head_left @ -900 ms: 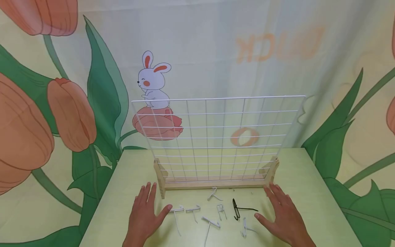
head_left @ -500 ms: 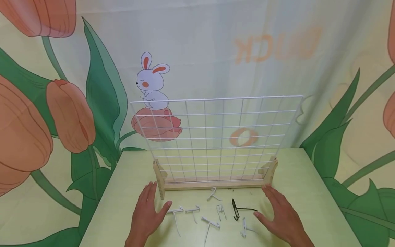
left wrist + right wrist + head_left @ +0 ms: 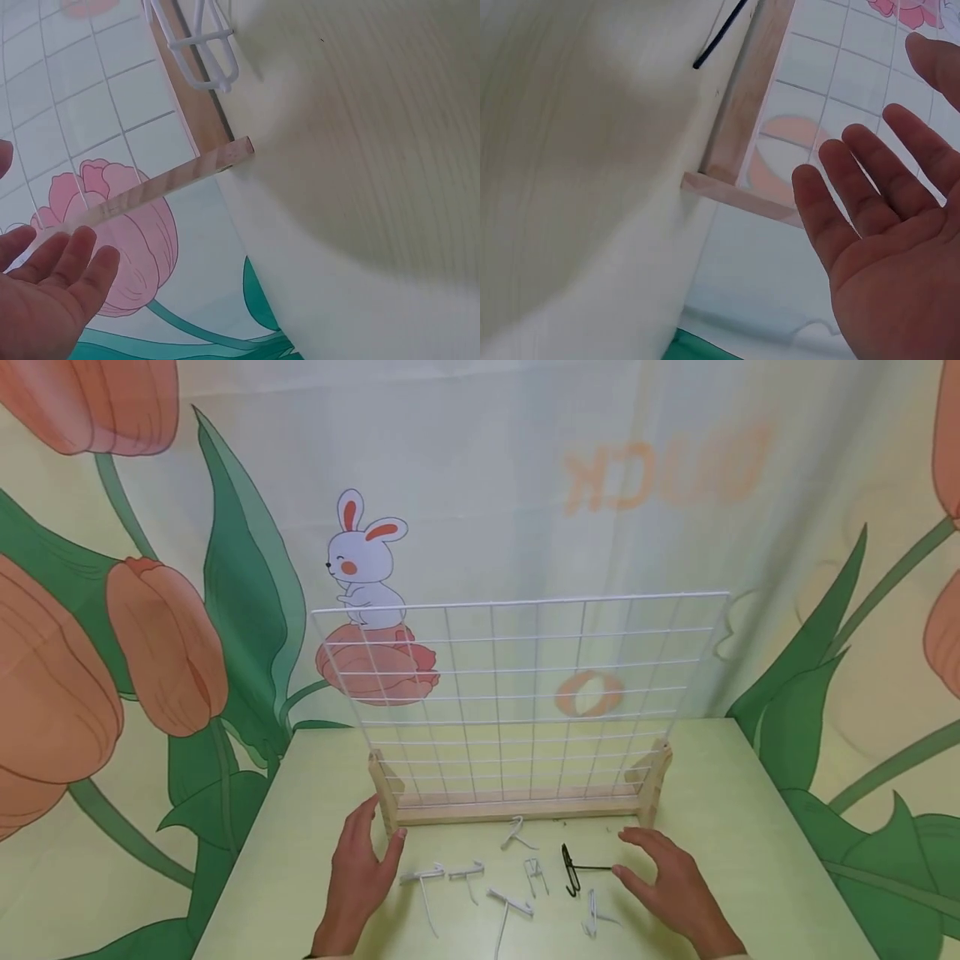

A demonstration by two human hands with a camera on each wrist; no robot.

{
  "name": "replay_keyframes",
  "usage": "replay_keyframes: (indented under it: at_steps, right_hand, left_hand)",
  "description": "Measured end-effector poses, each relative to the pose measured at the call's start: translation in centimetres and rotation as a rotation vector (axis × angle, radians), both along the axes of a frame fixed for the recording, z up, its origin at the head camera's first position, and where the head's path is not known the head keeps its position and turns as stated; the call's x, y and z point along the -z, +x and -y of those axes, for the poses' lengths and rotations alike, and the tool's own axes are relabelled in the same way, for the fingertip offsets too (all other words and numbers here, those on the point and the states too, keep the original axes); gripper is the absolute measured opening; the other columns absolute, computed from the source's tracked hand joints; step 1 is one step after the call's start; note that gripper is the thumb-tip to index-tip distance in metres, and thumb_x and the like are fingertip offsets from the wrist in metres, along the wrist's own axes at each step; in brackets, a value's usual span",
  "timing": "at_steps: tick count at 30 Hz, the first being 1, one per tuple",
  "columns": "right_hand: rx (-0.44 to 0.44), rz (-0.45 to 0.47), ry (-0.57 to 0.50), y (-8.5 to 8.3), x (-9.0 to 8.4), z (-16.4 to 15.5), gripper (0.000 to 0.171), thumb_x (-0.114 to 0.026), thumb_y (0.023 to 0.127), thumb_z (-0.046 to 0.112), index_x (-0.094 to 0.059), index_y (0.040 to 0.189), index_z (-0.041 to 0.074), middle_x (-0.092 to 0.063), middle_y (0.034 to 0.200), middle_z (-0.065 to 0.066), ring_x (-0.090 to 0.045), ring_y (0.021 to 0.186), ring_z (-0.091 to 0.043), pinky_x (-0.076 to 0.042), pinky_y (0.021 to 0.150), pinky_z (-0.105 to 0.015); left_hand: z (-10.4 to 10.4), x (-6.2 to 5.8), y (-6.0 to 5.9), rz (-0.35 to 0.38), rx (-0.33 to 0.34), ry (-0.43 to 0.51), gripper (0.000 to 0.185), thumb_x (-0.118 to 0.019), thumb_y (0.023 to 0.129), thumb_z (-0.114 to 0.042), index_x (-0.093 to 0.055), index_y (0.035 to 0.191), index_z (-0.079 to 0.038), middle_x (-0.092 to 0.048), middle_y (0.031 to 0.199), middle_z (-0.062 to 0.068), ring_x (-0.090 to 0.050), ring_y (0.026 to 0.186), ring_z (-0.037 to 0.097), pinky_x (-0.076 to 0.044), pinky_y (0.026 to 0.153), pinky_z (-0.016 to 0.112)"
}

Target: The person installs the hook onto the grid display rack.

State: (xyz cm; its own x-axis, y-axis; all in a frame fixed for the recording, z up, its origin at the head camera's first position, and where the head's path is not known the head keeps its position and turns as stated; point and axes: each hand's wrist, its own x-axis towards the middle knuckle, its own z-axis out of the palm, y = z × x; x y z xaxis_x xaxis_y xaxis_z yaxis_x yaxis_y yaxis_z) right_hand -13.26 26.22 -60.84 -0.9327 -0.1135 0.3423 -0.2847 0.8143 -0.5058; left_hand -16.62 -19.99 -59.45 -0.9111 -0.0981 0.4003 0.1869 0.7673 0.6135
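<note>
Left grip [image 3: 358, 877] open and empty, fingers straight; since 0.9 s ago turned onto its edge and drawn in to the left wooden foot [image 3: 386, 803] of the wire grid panel [image 3: 517, 693], fingertips at or just short of it, contact not clear. Right grip [image 3: 671, 881] likewise open and empty, fingers loosely spread; moved toward 9 o'clock and lifted a little off the surface [image 3: 720, 777], now near the black hook [image 3: 577, 868], whose tip lies just beside the thumb. Grid panel upright in its wooden base [image 3: 517, 810] at 12 o'clock of both grips, unmoved. White hooks [image 3: 468, 870] scattered between the grips, lying as before. Rabbit-and-tulip backdrop [image 3: 367, 560] behind.
</note>
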Motion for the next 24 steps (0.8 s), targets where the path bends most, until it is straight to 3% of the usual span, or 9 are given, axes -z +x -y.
replay_keyframes:
  at_steps: [6, 14, 24]
  right_hand:
    - [-0.009, -0.014, -0.091, -0.5, 0.9, 0.3, 0.042, -0.092, 0.082, 0.022, -0.076, 0.121, 0.018, -0.076, 0.117, 0.006, -0.074, 0.096, -0.018, -0.062, 0.081, -0.040]
    - [-0.073, -0.020, -0.189, -1.3, 1.8, 0.9, 0.039, -0.093, 0.080, 0.013, -0.077, 0.115, 0.020, -0.078, 0.112, 0.004, -0.072, 0.104, -0.011, -0.064, 0.084, -0.038]
    - [-0.078, 0.072, -0.165, -1.8, 2.8, 2.0, 0.034, -0.091, 0.080, 0.013, -0.080, 0.112, 0.017, -0.079, 0.108, 0.007, -0.075, 0.103, -0.018, -0.061, 0.086, -0.038]
  left_hand:
    - [-0.3, 0.1, -0.7, 0.009, -0.020, 0.084, 0.063, -0.076, 0.097, -0.024, -0.050, 0.152, -0.007, -0.058, 0.144, 0.018, -0.064, 0.128, 0.035, -0.055, 0.099, 0.060]
    - [-0.6, 1.1, -2.1, -0.061, -0.054, 0.256, 0.059, -0.075, 0.097, -0.012, -0.049, 0.149, -0.003, -0.056, 0.141, 0.021, -0.064, 0.124, 0.035, -0.058, 0.098, 0.055]
    - [-0.7, 2.0, -3.2, -0.054, -0.120, 0.358, 0.053, -0.073, 0.098, -0.010, -0.052, 0.146, 0.000, -0.052, 0.140, 0.022, -0.057, 0.129, 0.036, -0.054, 0.105, 0.053]
